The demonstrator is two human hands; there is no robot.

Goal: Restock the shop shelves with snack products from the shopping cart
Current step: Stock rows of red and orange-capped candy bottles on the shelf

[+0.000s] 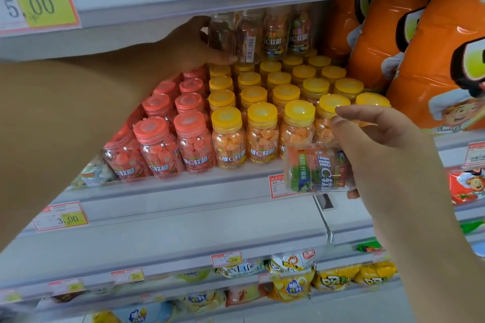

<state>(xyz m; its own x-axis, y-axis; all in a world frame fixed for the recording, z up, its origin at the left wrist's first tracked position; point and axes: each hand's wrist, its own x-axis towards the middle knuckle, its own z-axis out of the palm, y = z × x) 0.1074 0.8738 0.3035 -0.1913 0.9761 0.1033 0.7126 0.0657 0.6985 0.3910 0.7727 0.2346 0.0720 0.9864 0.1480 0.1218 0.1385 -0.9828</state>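
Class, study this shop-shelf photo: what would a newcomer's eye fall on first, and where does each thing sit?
First, the block of yellow-capped jars in the middle of the shelf, with red-capped jars to their left and big orange bags to their right. Then the hands: the left hand grips a clear jar stacked on top at the back, while the right hand holds a tilted jar in front of the shelf.

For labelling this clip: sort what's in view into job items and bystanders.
Job: left hand gripping the upper-tier bottle; right hand holding the tilted gummy bottle; yellow-capped bottles beneath.
Bystanders: red-capped bottles; orange bags; price tags; lower-shelf snack packets.
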